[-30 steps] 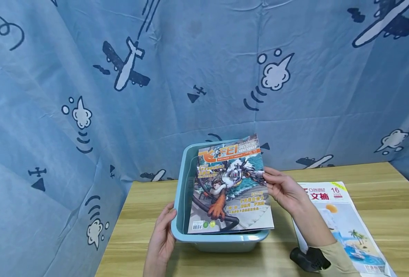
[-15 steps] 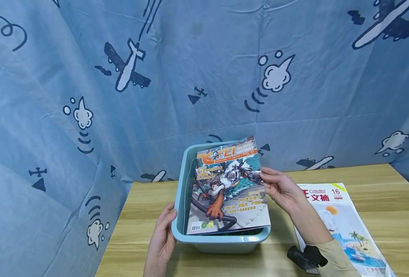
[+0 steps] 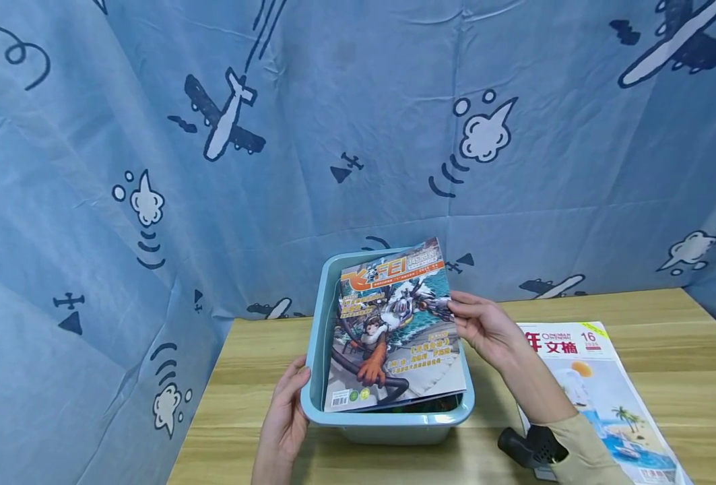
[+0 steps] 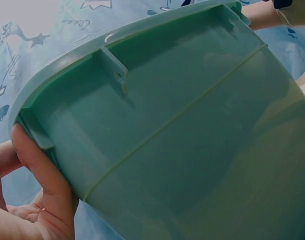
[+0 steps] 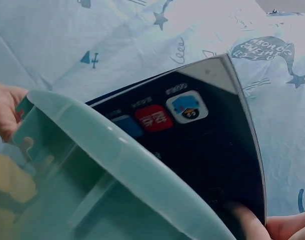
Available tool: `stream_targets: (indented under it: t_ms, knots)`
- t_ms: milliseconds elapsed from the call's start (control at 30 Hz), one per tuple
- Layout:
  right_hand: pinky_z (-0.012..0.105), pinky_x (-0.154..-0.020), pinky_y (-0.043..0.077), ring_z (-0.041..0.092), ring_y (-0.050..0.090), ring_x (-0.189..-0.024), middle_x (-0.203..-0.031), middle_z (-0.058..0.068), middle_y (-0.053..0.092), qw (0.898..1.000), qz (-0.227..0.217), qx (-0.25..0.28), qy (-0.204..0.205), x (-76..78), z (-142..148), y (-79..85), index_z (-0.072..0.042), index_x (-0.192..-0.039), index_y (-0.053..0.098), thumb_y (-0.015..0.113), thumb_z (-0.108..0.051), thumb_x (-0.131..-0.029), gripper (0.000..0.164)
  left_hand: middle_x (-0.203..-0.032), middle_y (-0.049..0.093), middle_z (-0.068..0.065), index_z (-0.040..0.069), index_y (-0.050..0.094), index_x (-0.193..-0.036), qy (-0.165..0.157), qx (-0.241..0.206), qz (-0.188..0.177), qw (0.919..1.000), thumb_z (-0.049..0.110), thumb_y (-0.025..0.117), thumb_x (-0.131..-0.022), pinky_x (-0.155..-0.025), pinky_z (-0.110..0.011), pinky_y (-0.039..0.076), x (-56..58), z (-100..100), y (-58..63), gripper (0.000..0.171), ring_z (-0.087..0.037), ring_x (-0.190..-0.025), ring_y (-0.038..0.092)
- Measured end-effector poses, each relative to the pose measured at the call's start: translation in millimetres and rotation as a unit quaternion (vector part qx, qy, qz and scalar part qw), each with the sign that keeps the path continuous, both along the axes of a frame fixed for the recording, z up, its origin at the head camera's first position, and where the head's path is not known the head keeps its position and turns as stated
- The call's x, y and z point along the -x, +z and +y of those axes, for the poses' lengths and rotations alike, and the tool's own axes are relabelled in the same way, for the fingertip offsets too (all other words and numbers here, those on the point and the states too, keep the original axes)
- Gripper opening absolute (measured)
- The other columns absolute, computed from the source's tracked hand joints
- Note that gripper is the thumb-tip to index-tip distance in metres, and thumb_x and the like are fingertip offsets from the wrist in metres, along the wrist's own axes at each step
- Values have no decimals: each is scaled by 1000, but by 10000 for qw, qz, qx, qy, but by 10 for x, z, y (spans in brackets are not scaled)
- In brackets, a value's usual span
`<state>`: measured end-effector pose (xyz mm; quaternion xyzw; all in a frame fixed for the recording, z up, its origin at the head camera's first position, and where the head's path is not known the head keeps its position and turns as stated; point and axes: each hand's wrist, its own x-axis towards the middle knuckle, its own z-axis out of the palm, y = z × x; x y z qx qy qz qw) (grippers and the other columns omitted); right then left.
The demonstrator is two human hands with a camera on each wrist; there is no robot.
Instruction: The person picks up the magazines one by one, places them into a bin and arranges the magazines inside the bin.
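The left hand (image 3: pixel 286 407) is gripping the tub (image 3: pixel 388 419), likely steadying it; the right hand (image 3: pixel 487 329) is pinching a magazine (image 3: pixel 418 340), seemingly controlling its tilt.

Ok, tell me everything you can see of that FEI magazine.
The magazine looks thin and made of paper. Its front shows an orange title, a figure with an orange hand, blue-green water and a barcode near the lower left. The right wrist view shows a dark back with rounded icons. It is tilted, partly in the blue-green bin, its right edge pinched by the right hand. Contact with the bin is unclear.
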<state>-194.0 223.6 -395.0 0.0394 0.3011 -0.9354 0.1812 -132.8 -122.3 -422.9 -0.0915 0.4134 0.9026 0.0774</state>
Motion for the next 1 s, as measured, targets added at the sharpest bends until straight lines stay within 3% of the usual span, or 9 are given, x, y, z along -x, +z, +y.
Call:
stream_targets:
  t_ms: [567,1000]
  knots:
    - [31,-87,65,22,76,-91,-99,14,74,9988,90,-471,-34,6,-26,32,4,-162,-5,38,10,-106,71,-135,56,-17,1,52,-133,15,55,-20,10000,0,52,-105,-111,-39,47,-3,11,-1,28,-25,-122,65]
    - [29,-85,65,21,76,-88,-98,13,74,9917,274,-1255,-48,27,-27,48,8,-161,-1,39,12,-105,69,-132,58,-15,1,52,-132,-24,-15,-41,10000,0,54,-104,-111,-37,47,-1,-1,9,28,-22,-119,66]
